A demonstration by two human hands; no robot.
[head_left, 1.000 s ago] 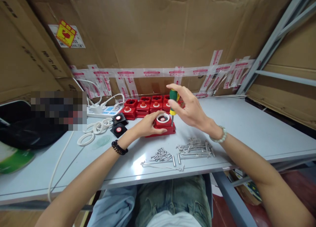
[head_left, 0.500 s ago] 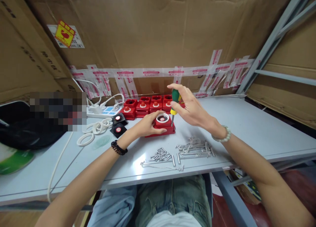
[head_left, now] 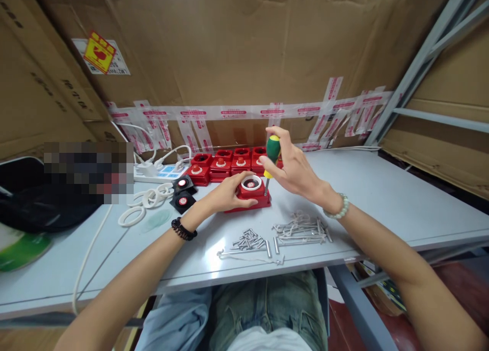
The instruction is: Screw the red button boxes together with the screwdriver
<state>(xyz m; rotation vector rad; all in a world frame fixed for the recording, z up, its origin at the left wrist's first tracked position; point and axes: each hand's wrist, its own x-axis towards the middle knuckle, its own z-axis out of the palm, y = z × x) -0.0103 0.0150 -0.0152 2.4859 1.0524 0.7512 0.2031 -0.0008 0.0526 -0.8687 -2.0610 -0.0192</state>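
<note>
My left hand (head_left: 231, 194) grips a red housing (head_left: 255, 201) by its left side and keeps it on the table. A white ring (head_left: 251, 176) sits round the opening on top of the housing, with a dark centre inside. In my right hand (head_left: 294, 167) is a screwdriver (head_left: 273, 151) with a green and yellow handle, held nearly upright. Its shaft reaches down to the right side of the housing; the very tip is hard to make out. Nearer me lie a pile of small screws (head_left: 249, 239) and a heap of metal rods with white cords (head_left: 301, 230).
Several red housings (head_left: 221, 163) line the back by the taped cardboard. To the left are black square parts (head_left: 182, 201), loose white rings (head_left: 132, 216), clear discs (head_left: 158, 219) and a power strip (head_left: 153, 173) with plugs. A white cable (head_left: 93, 246) crosses the table (head_left: 389, 193).
My right hand has turned a little around the screwdriver, and the handle leans slightly differently, its yellow end now showing. The left hand and the red housing stay put.
</note>
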